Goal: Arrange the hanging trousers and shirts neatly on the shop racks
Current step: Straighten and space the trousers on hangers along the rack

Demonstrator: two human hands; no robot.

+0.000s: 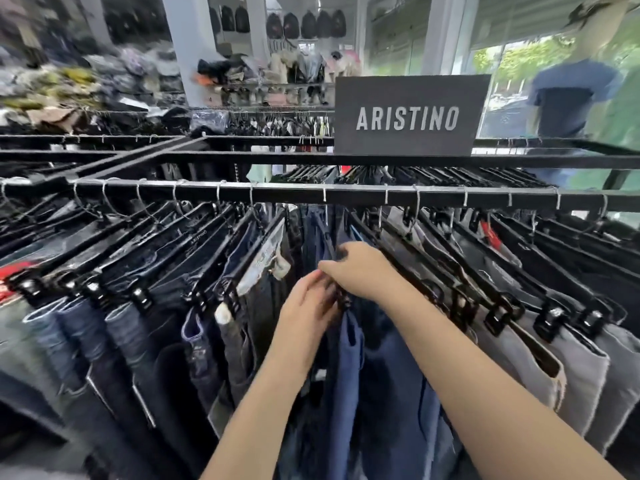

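Right hand [360,268]: its fingers are curled over the top of a black hanger [342,301] in the middle of the row. It holds on tight.
Left hand [308,306]: it is just beside the right hand, and its fingers reach to the clip end of the same hanger. That spot is blurry, so I cannot tell if it pinches or only touches.
Blue trousers [349,358]: they hang down from the held hanger, right under both hands, in the middle of the front rack.
Dark jeans [138,341]: many pairs hang to the left of the hands, each on a black clip hanger, packed side by side.
Grey trousers [571,358]: these hang to the right of the hands, also on black clip hangers.
Red tags [491,235]: they show between the hangers on the right.
Front rail [294,192]: a black bar runs across above the hands. The silver hooks sit over it.
Sign [408,116]: a black board stands on the rack behind the rail. It says ARISTINO in white letters.
Person in a blue shirt [568,98]: blurry, far off at the right, by the windows.
Backpacks [304,26]: dark ones hang in a row on the back wall.
Piles of clothes [69,81]: heaped up far back on the left, all blurry.
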